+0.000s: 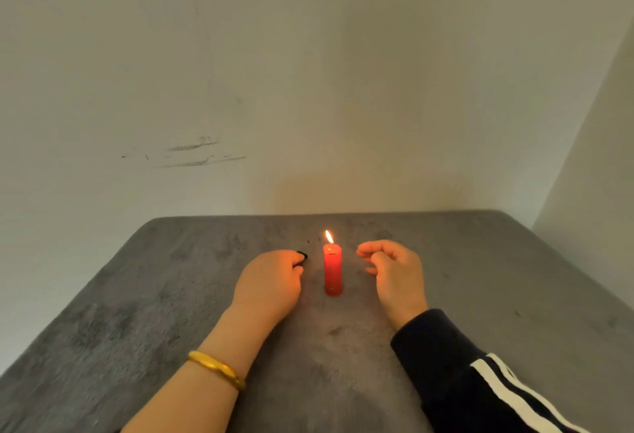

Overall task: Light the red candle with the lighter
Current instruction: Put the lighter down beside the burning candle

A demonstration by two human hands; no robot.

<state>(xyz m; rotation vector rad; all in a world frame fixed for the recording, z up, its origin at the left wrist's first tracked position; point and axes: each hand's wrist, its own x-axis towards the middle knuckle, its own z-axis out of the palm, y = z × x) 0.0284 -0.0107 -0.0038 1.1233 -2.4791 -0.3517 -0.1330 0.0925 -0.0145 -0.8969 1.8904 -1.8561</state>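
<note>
The red candle (332, 269) stands upright mid-table with its flame (329, 237) already going, so the left hand (269, 281) at its 9 o'clock just rests curled around the mostly hidden black lighter (302, 257) while the right hand (394, 269) at 3 o'clock hangs loose and empty, probably shielding it.
</note>
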